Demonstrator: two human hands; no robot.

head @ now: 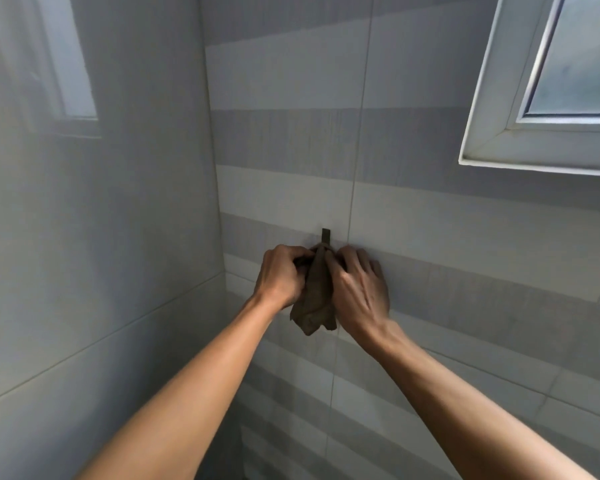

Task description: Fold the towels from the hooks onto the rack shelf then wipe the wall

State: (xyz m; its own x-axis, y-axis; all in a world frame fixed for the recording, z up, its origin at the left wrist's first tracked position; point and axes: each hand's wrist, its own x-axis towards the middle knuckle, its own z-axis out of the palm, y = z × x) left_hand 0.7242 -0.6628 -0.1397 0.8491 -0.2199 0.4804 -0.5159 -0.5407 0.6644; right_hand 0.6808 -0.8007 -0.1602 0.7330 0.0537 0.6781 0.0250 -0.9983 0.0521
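Progress looked early: the small, crumpled olive-brown cloth towel (314,289) hung bunched from the dark wall hook (326,235), not yet lifted off, and no rack shelf showed anywhere. Folding and wiping the grey striped tile wall (465,237) seemed all ahead. Just below the hook, the left hand (280,277) was curled tight, fingers closed on the towel's upper folds. Right of the hook, the right hand (359,285) pinched the towel's top with bent fingertips, palm near the tiles.
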